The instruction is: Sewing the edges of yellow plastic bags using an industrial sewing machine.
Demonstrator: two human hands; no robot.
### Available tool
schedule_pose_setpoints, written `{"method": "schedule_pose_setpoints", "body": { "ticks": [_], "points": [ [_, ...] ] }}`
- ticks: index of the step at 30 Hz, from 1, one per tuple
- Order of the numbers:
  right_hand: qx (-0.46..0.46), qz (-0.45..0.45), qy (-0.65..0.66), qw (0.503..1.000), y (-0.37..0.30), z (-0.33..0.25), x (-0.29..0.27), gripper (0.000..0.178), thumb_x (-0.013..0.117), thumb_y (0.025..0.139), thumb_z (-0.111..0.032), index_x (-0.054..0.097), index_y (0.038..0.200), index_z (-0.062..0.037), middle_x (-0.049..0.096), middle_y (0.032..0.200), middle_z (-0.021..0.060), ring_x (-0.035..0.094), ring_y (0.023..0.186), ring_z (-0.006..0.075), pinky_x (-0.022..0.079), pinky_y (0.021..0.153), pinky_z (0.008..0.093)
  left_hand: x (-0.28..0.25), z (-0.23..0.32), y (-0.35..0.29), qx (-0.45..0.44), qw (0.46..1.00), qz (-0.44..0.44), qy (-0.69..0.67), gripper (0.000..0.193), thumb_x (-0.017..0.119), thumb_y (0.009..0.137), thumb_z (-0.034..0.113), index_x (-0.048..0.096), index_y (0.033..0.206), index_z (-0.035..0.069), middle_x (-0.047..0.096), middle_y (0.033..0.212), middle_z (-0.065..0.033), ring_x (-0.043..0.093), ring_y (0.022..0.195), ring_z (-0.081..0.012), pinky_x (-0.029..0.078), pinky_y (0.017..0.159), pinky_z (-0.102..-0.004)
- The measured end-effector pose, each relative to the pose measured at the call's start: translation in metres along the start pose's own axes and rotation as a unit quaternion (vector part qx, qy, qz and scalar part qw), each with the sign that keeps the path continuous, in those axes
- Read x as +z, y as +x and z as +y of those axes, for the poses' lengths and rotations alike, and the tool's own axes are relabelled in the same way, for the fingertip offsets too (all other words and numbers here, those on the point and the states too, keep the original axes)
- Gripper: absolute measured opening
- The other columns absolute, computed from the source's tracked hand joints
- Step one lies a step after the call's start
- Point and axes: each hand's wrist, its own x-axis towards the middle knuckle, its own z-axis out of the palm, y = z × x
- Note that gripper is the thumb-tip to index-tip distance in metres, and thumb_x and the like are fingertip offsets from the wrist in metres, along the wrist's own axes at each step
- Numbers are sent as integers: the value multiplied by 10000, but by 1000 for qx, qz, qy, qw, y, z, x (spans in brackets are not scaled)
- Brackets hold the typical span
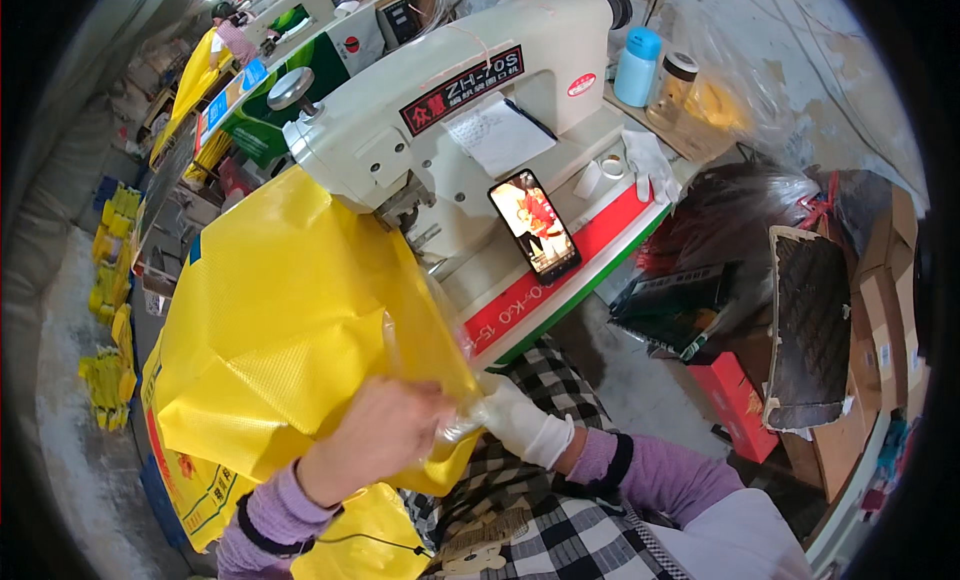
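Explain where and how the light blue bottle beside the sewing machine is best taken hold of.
The grip is probably best closed around the bottle below its lid, from the near side: it stands upright, looks round, and its near side is unobstructed, while a dark-lidded jar stands close on its right.

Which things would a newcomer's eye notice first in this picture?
Most likely the large yellow woven sack, filling the centre-left, with the bare left hand and the white-gloved right hand at its lower right edge. Next would come the off-white metal sewing machine above it, and the glowing black smartphone at the machine's near side.
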Motion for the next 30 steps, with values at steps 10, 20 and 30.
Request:
{"method": "schedule_pose_setpoints", "body": {
  "ticks": [10, 20, 30],
  "points": [
    [93, -112, -325, 935, -81, 3, -35, 365, 555, 804, -130, 604, 1137, 9, 680, 920, 227, 664, 915, 346, 505, 799, 399, 53, 25, 7, 75, 969, -236, -10, 109, 590, 779, 78, 609, 877, 34, 640, 820, -167, 637, 702, -345, 494, 594, -446],
    [-63, -32, -347, 935, -76, -14, -24, 471, 502, 908, -160, 440, 1350, -10, 626, 996, 287, 621, 917, 445, 510, 779, 455, 85, 38, -21, 10, 993, -18, -118, 151, 603, 783, 79, 570, 931, 72, 612, 845, -137, 646, 743, -354, 520, 609, -424],
    [-160, 50, -436, 884, -19, -1, -19, 542, 575, 883, -171, 429, 1388, -40, 620, 740, 260, 621, 712, 444, 505, 645, 486, 91, 48, -3, 19, 990, -88, -113, 201, 561, 854, 124, 528, 1050, 98, 573, 888, -131, 638, 713, -345, 507, 563, -452]
  ]
}}
